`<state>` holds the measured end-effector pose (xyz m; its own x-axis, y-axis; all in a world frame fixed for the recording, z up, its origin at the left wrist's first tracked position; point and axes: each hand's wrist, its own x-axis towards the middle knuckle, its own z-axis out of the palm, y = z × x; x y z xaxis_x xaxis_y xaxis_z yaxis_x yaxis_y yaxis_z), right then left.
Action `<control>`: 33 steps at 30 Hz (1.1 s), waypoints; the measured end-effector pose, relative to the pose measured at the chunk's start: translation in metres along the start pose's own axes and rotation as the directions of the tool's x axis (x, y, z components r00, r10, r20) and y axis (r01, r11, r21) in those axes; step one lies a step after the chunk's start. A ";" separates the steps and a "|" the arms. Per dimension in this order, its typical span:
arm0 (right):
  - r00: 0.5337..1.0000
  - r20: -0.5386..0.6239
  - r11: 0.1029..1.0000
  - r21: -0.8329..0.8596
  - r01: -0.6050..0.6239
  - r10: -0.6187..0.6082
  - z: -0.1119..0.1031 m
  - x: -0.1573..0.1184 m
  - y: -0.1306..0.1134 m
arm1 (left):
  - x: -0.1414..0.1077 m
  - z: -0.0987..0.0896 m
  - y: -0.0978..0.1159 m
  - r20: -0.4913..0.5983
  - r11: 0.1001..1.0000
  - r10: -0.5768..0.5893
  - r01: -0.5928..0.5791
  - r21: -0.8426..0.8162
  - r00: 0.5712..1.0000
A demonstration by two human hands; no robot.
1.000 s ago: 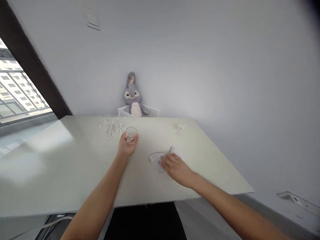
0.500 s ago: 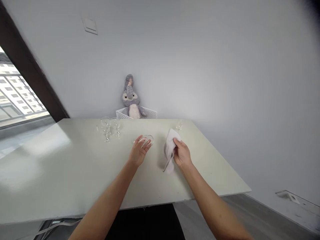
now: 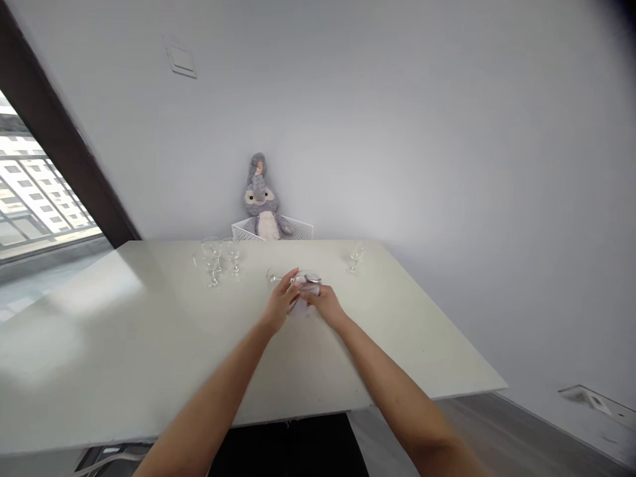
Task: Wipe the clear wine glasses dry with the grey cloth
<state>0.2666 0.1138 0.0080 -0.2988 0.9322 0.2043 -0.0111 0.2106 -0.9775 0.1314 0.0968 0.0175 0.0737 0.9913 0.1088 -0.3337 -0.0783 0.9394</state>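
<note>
Over the broad, smooth, pale desk point(image 3: 173, 358), now brings the soft white fabric cloth point(image 3: 302, 309), pinched in right-hand fingers point(image 3: 318, 298), up against the clear stemmed glass goblet point(image 3: 309, 277), held sideways in left-hand fingers point(image 3: 287, 282).

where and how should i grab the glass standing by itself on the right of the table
Take the lone glass by its stem, probably best pinched from the near side with the fingers just under the bowl. It stands upright on its foot, and the stem looks much narrower than the bowl above.
</note>
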 end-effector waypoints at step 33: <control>0.994 -0.054 0.979 -0.185 0.082 -0.093 0.012 -0.019 0.021 | 0.005 -0.028 -0.006 0.087 0.972 0.022 -0.041 0.230 0.996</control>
<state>0.2605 0.0973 -0.0166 -0.2449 0.9229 0.2971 0.1412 0.3371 -0.9308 0.1073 0.1051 0.0033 0.1477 0.9765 0.1571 -0.1109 -0.1415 0.9837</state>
